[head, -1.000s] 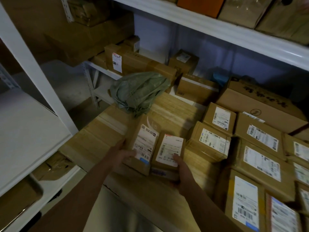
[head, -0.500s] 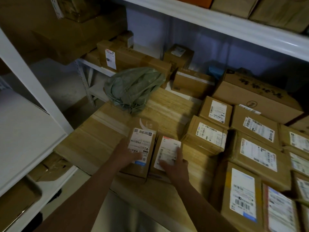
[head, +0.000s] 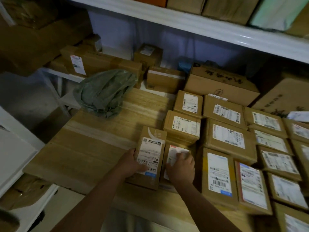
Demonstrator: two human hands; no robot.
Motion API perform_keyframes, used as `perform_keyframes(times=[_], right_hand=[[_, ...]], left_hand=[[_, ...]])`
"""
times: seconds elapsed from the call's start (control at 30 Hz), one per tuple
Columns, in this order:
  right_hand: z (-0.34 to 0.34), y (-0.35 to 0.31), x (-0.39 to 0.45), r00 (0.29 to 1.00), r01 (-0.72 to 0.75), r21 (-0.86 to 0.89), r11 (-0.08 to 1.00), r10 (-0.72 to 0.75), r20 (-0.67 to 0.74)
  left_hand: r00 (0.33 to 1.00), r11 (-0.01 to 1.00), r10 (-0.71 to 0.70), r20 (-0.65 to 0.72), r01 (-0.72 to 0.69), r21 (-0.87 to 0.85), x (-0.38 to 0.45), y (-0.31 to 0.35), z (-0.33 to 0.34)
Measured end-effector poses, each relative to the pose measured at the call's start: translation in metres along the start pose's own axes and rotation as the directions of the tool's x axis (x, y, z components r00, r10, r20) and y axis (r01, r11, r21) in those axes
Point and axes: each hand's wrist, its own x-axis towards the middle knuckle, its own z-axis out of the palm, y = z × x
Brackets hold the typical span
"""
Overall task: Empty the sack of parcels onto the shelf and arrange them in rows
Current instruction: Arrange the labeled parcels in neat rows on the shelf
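A wide shelf (head: 93, 148) lined with flattened cardboard carries the parcels, under a white upper shelf (head: 200, 25) stacked with more boxes. At the back right sits a large carton (head: 219, 84) with dark writing on its top. To the right, labelled parcels (head: 229, 136) lie in neat rows, labels up, edges touching. The crumpled green sack (head: 103, 92) lies slack at the back left of the shelf, well apart from the rows. Near the front edge, two small parcels lie side by side just left of the rows. The left parcel (head: 150, 156) is a long brown box with a white label; the left hand (head: 132, 163) grips its left side, thumb across the label's lower end. The right parcel (head: 173, 158) touches it and is partly hidden by the right hand (head: 182, 168), which rests on top, fingers bent loosely over the label; whether it pinches the box or only presses it is unclear.
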Motion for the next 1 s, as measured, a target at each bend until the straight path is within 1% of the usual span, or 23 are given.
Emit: perform_keyframes(times=[0.07, 0.1, 0.13, 0.2, 0.23, 0.27, 0.33, 0.43, 0.5, 0.57, 0.7, 0.77, 0.8, 0.87, 0.93, 1.0], right_hand=[[-0.007, 0.009, -0.001, 0.996, 0.089, -0.076, 0.993, -0.090, -0.018], [-0.011, 0.013, -0.002, 0.989, 0.131, -0.094, 0.987, -0.137, -0.057], [-0.016, 0.016, -0.004, 0.980, 0.154, -0.109, 0.982, -0.165, -0.108], [-0.027, 0.023, -0.007, 0.965, 0.137, -0.130, 0.982, -0.162, -0.205], [-0.032, 0.029, -0.009, 0.968, 0.110, -0.134, 0.985, -0.137, -0.210], [-0.036, 0.037, -0.009, 0.978, 0.069, -0.139, 0.988, -0.095, -0.187], [-0.043, 0.054, -0.009, 0.992, -0.057, -0.157, 0.986, 0.038, -0.121], [-0.054, 0.078, -0.008, 0.964, -0.266, -0.165, 0.950, 0.263, -0.045], [-0.058, 0.090, -0.009, 0.943, -0.328, -0.149, 0.933, 0.333, 0.005], [-0.061, 0.100, -0.010, 0.953, -0.292, -0.133, 0.947, 0.300, 0.045], [-0.066, 0.116, -0.007, 0.982, -0.113, -0.170, 0.979, 0.136, 0.128], [-0.071, 0.120, -0.006, 0.982, -0.069, -0.136, 0.988, 0.092, 0.166], [-0.074, 0.122, -0.006, 0.986, -0.071, -0.100, 0.992, 0.085, 0.141], [-0.081, 0.128, -0.005, 0.991, -0.132, -0.060, 0.989, 0.132, -0.007], [-0.090, 0.138, -0.002, 0.962, -0.242, -0.028, 0.970, 0.236, -0.137], [-0.101, 0.156, 0.004, 0.915, -0.370, 0.047, 0.928, 0.372, -0.154]], left_hand=[[1.000, 1.000, 0.007, 0.021, -0.007, 0.013, 0.000, 0.005, 0.010], [0.999, 1.000, 0.005, 0.035, -0.005, 0.015, 0.000, 0.008, 0.015], [0.999, 1.000, 0.004, 0.044, -0.004, 0.008, 0.000, 0.010, 0.020], [1.000, 1.000, -0.006, 0.029, 0.006, -0.015, 0.004, 0.012, 0.028], [1.000, 1.000, -0.010, 0.013, 0.010, -0.015, 0.006, 0.013, 0.031], [1.000, 1.000, -0.012, -0.001, 0.012, -0.003, 0.008, 0.013, 0.034], [1.000, 1.000, -0.015, -0.019, 0.015, 0.014, 0.012, 0.015, 0.038], [0.998, 1.000, -0.009, -0.055, 0.009, 0.009, 0.013, 0.019, 0.045], [0.997, 1.000, -0.007, -0.077, 0.008, 0.011, 0.012, 0.022, 0.049], [0.995, 1.000, -0.007, -0.097, 0.009, 0.019, 0.013, 0.022, 0.052], [0.987, 1.000, -0.030, -0.159, 0.031, 0.005, 0.017, 0.021, 0.058], [0.980, 0.999, -0.037, -0.197, 0.043, 0.024, 0.022, 0.023, 0.061], [0.973, 0.998, -0.020, -0.229, 0.033, 0.054, 0.021, 0.025, 0.063], [0.944, 0.985, 0.051, -0.327, 0.007, 0.172, 0.022, 0.032, 0.070], [0.896, 0.945, 0.175, -0.408, -0.036, 0.326, 0.016, 0.043, 0.082], [0.853, 0.868, 0.329, -0.405, -0.104, 0.485, 0.004, 0.057, 0.103]])
